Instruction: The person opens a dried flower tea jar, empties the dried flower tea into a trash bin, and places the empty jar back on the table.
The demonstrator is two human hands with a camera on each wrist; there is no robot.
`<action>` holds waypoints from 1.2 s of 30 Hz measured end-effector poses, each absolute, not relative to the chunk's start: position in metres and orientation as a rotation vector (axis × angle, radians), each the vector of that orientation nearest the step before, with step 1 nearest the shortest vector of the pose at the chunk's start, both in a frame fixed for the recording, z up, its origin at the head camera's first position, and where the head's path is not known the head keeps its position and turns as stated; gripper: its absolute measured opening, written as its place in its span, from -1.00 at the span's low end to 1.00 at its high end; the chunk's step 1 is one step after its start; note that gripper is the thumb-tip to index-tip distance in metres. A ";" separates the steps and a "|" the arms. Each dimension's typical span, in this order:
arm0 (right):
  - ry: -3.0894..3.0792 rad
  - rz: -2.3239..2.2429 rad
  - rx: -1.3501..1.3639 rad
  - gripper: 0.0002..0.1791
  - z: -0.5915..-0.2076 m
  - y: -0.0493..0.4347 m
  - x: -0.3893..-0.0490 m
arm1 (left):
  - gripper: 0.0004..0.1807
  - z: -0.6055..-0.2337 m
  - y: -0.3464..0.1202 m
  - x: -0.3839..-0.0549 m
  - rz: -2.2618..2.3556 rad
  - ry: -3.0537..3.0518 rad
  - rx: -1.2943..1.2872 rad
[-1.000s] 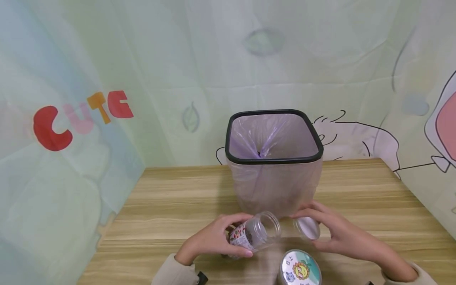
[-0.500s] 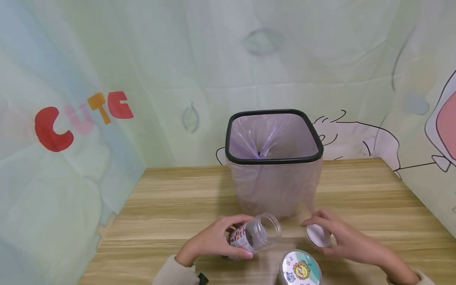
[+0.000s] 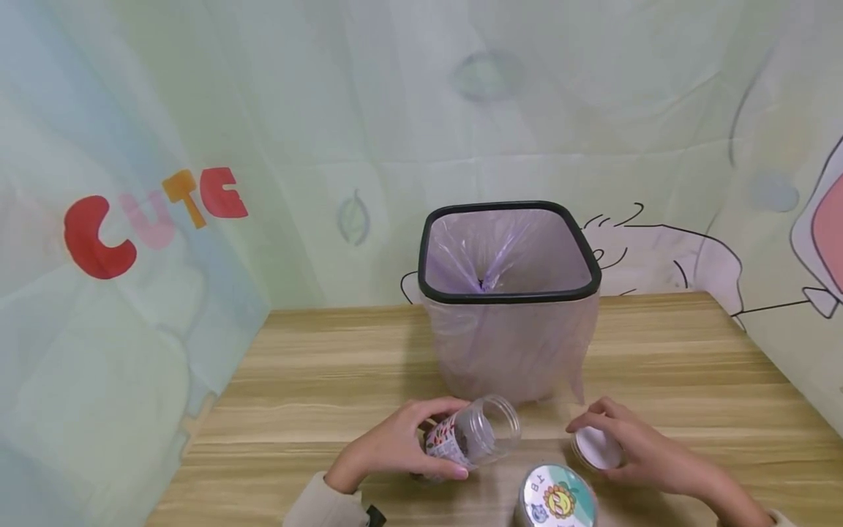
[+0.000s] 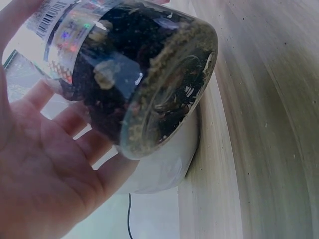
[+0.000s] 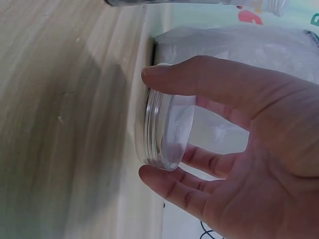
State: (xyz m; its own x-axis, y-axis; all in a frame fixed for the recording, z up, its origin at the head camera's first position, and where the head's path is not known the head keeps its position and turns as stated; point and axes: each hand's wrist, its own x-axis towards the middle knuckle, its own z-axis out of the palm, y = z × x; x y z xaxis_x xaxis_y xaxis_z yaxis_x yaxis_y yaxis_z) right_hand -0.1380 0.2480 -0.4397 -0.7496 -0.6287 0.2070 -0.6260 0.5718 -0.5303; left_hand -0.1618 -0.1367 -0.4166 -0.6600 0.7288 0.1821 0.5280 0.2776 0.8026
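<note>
- The left hand [image 3: 402, 443] grips a clear jar [image 3: 466, 438], fingers and thumb curled round its sides.
- The jar is tilted well over, its uncovered mouth facing the right hand's side; dark, dry-looking contents [image 4: 124, 55] lie inside, towards the base.
- A printed label [image 3: 444, 441] with red marks wraps the jar.
- The right hand [image 3: 648, 448] pinches a clear screw lid [image 3: 598, 448] by its edge between thumb and fingers, the white inner face in sight. Whether the lid touches the surface [image 3: 316, 373] cannot be told.
- Between the hands, nearer the person, stands a round container [image 3: 560, 499], its top bearing a smiling sun.
- Beyond the hands stands a dark-rimmed bin [image 3: 510, 297], lined with a translucent purplish bag [image 3: 514, 340].
- A pale printed backdrop [image 3: 296, 88] hangs behind, lettered "CUTE" at left.
</note>
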 end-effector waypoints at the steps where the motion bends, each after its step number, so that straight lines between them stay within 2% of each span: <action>1: 2.783 -0.932 -1.107 -0.36 -0.441 0.248 -0.138 | -0.22 -0.417 -0.137 -0.162 1.324 2.325 1.165; 10: 2.812 -0.902 -1.114 -0.35 -0.448 0.250 -0.139 | -0.22 -0.419 -0.137 -0.163 1.322 2.333 1.169; 36: 2.622 -0.965 -0.904 -0.42 -0.459 0.255 -0.140 | -0.24 -0.422 -0.140 -0.162 1.310 2.362 1.205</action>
